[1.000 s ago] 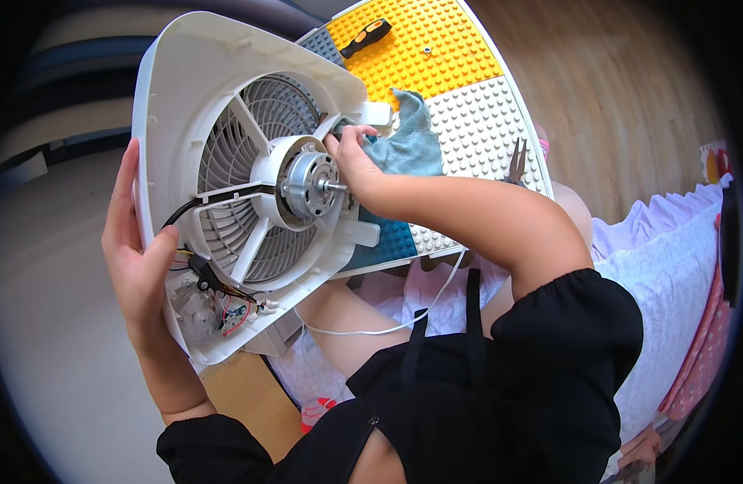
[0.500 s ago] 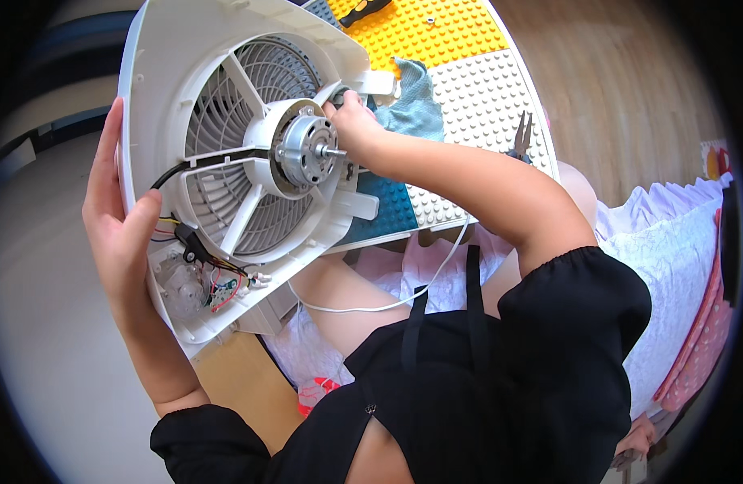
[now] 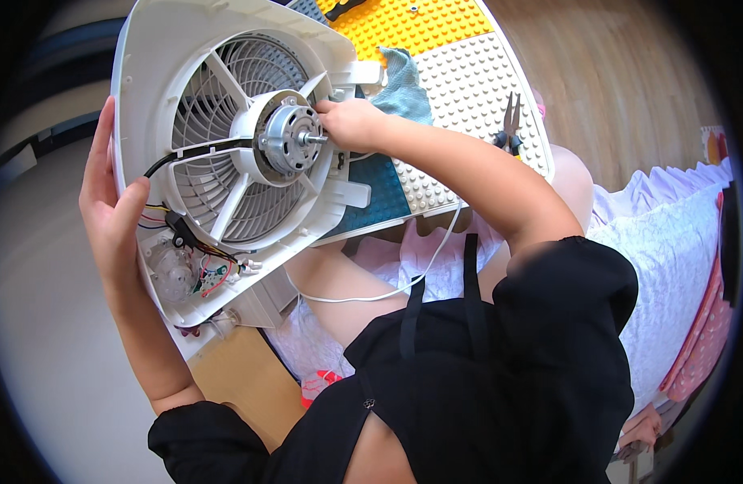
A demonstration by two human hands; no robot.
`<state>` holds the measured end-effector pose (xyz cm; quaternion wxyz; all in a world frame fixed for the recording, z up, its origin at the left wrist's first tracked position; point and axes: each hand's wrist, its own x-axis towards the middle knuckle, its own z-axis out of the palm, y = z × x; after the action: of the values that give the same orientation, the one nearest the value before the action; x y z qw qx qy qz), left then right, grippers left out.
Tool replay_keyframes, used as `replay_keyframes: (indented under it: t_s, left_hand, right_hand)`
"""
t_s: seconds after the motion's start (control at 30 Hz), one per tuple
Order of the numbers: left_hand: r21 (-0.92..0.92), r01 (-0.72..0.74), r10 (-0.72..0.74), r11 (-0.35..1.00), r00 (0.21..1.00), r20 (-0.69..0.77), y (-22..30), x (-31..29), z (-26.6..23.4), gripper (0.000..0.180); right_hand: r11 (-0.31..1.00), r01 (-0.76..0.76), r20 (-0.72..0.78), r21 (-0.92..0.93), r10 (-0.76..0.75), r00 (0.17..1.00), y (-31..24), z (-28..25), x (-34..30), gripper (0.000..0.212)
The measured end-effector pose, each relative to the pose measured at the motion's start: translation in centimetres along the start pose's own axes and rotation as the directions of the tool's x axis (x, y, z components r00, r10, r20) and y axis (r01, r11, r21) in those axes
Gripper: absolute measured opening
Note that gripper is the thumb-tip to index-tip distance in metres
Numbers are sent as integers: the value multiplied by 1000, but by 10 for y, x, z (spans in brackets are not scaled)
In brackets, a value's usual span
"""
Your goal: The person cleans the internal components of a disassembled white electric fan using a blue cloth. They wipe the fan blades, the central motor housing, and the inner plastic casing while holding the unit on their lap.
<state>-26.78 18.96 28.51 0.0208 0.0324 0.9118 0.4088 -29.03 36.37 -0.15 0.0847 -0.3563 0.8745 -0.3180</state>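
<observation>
A white fan housing [image 3: 151,77] stands tilted in front of me, its inner side toward me. A round grille [image 3: 200,113] fills its middle, with a silver motor [image 3: 289,139] and bare shaft at the centre. Thumb inside and fingers outside, my left hand [image 3: 109,211] grips the housing's left rim. My right hand [image 3: 355,125] reaches in beside the motor's right side, fingers bent together; the fingertips are partly hidden, and what they hold cannot be made out. Coloured wires, a small circuit board [image 3: 212,277] and a clear plastic part [image 3: 172,274] sit in the lower corner.
Behind the housing is a table with studded yellow, white and blue plates [image 3: 460,85]. On it lie a blue-green cloth [image 3: 405,90], pliers [image 3: 510,133] and a black-handled tool [image 3: 343,10]. A white cord [image 3: 387,297] loops across my lap.
The housing has shifted slightly left in view, with both hands staying on or at it. My right hand has moved a little lower relative to the motor, its fingers less extended.
</observation>
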Motion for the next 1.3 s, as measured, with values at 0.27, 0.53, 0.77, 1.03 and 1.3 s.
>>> replay_keyframes:
  t_s: [0.27,0.53,0.77,1.03,1.3]
  left_hand:
    - [94,8,-11,996,1000,29,-4,2,-9,84]
    - [33,-15,16,999,1000,-15,-5,1,-7,79]
    - [40,-12,12,999,1000,11,1,0,-3,78]
    - [19,-41,40,999,999,12,-14,6,-13,78]
    - [47,-20,19,999,1000,17,-22,5,-19,81]
  right_hand:
    - [996,-64,250,-59,77,965,-10,-13,9,24]
    - [983,58,-117,-172,-79,990,-11,5,-5,14]
    - [888,163,-70,-431,-214,974,0,-12,4,14]
    - [525,-211,-246,824,668,702,45,-22,-30,29]
    - [-176,-11,116,984,599,792,8,-88,-104,34]
